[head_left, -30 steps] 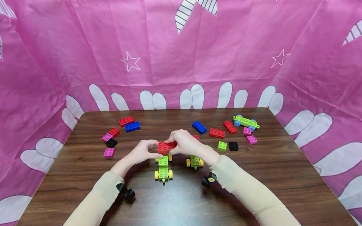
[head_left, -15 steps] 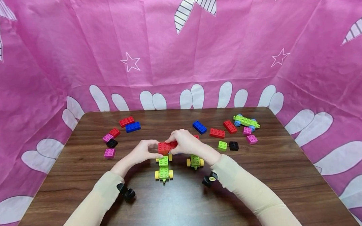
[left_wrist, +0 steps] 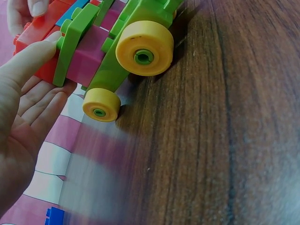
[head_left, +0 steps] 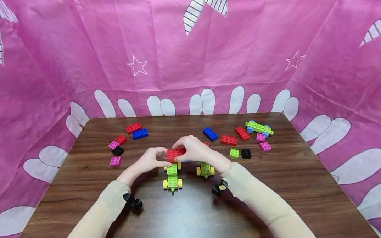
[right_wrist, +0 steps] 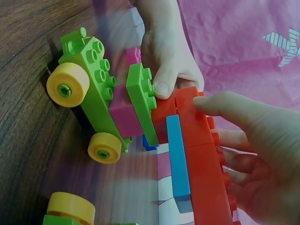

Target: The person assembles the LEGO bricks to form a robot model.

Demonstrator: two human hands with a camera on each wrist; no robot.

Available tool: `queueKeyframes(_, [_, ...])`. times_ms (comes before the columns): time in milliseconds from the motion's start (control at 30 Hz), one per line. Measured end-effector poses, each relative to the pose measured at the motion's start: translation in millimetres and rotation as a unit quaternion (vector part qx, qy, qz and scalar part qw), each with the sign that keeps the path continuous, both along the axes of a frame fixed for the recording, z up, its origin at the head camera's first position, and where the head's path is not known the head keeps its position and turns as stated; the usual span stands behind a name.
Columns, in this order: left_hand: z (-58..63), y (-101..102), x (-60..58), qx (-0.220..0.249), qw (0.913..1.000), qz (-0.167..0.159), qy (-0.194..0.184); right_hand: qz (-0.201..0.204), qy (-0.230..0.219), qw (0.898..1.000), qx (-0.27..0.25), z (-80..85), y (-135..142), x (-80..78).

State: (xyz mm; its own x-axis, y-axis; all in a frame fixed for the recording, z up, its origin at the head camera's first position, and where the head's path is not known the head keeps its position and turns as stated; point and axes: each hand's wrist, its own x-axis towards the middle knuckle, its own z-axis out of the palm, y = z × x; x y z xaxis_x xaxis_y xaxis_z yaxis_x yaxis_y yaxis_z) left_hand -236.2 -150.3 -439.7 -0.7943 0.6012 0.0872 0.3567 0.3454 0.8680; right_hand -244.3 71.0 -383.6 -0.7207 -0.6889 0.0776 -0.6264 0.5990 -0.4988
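Just left of the table's middle stands a toy brick car with a green base [head_left: 172, 183] and yellow wheels. In the right wrist view, a pink brick [right_wrist: 124, 115], a green plate [right_wrist: 137, 103] and a red brick [right_wrist: 161, 123] are stacked on the base. Across the top run long red bricks [right_wrist: 194, 126], with a blue brick [right_wrist: 179, 161] under them. My left hand [head_left: 147, 161] grips the stack, its thumb at the green plate and lower red brick. From the other side my right hand [head_left: 195, 149] holds the top red bricks, thumb on the near face.
A second green car [head_left: 205, 169] with yellow wheels stands partly behind my right forearm. Loose bricks, among them a blue one [head_left: 140, 134] and a pink one [head_left: 115, 161], lie at the left. More bricks and a blue-wheeled green base [head_left: 259, 129] lie at the right.
My right fingers and thumb have shifted slightly left along the top red bricks. The left hand and the car stay in place.
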Motion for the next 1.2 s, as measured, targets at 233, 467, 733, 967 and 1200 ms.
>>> queueKeyframes(233, [-9.5,-3,-4.6,0.012,0.9999,-0.007,0.009,0.024,-0.009,0.999,-0.021,-0.7,-7,-2.5])
queueKeyframes(467, [-9.3,-3,-4.5,0.010,0.9997,-0.010,0.017,0.018,-0.011,1.000,-0.006,-0.6,-13,-3.9])
queueKeyframes(733, [-8.4,-2,-4.4,0.000,1.0000,-0.003,0.002,0.015,-0.014,1.000,0.010,4.5,-16,-3.4])
queueKeyframes(967, [-8.7,-2,-3.9,0.000,1.0000,0.000,0.006,0.007,-0.013,1.000,0.026,9.2,-18,-1.9])
queueKeyframes(1200, [-7.3,-2,-4.2,-0.004,1.0000,0.000,0.003,-0.006,-0.027,0.999,0.036,9.7,-20,-1.5])
